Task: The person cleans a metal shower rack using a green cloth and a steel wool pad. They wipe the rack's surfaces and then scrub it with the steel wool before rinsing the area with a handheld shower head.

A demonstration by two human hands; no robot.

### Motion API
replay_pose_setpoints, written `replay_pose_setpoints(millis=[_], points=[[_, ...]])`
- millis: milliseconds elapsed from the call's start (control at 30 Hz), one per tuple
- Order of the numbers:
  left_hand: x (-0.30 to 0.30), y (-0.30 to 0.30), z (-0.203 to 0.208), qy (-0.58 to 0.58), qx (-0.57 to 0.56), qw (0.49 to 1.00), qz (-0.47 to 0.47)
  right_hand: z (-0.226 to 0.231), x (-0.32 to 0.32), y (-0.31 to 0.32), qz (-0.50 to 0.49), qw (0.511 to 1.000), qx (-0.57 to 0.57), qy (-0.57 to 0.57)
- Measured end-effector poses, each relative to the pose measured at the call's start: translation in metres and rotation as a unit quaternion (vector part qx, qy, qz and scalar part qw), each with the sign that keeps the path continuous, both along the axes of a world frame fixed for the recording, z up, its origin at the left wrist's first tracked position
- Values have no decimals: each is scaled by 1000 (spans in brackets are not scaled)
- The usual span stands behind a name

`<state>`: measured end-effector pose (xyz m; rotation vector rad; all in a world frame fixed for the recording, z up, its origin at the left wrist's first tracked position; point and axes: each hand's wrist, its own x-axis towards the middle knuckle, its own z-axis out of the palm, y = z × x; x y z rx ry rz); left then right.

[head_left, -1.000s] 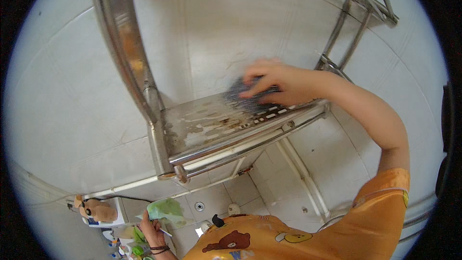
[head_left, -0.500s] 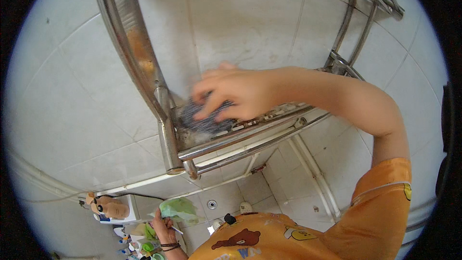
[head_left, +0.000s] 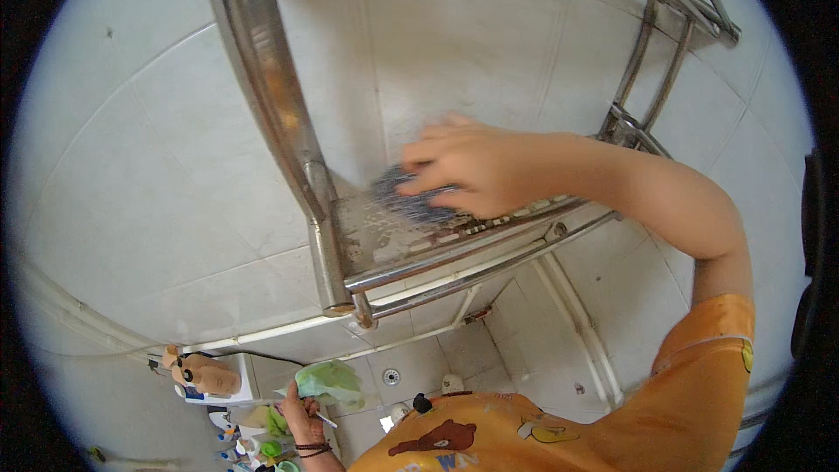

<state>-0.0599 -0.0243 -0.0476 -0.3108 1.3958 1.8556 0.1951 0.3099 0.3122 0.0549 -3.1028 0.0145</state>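
My right hand [head_left: 468, 166] is closed over a dark grey, stringy scouring pad [head_left: 411, 192], slightly blurred. It presses the pad onto the shelf [head_left: 367, 232] of a wall-mounted metal rack, whose surface is stained and flaky, with slots along it. Part of the pad is hidden under my fingers. Low down on the left, my left hand [head_left: 301, 418] has its fingers curled round a pale green plastic bag [head_left: 329, 382]. A thin white stick [head_left: 325, 419] pokes out beside those fingers; what it belongs to cannot be made out.
Tubular metal bars [head_left: 328, 262] frame the shelf's left end and front. Below stand a white cabinet [head_left: 249, 378] with brown pump bottles [head_left: 212, 378] on it, and several small bottles beside it. White pipes [head_left: 572, 323] run along the tiled wall. A round drain [head_left: 391, 377] sits in the floor.
My right hand and the scouring pad have slid right along the shelf, uncovering the stained left end. The whole view has shifted slightly. My left hand keeps hold of the bag.
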Motion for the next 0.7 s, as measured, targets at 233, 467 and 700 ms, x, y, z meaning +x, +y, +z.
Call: replay_pose_setpoints(millis=[233, 467, 700], points=[[9, 2, 10, 2, 10, 1000, 1, -8, -38, -13, -1, 999, 16, 29], [6, -4, 10, 4, -11, 1000, 10, -2, -19, -6, -29, 1000, -3, -8], [5, -1, 11, -4, -4, 1000, 5, -7, -25, -17, 46, 999, -14, 20]])
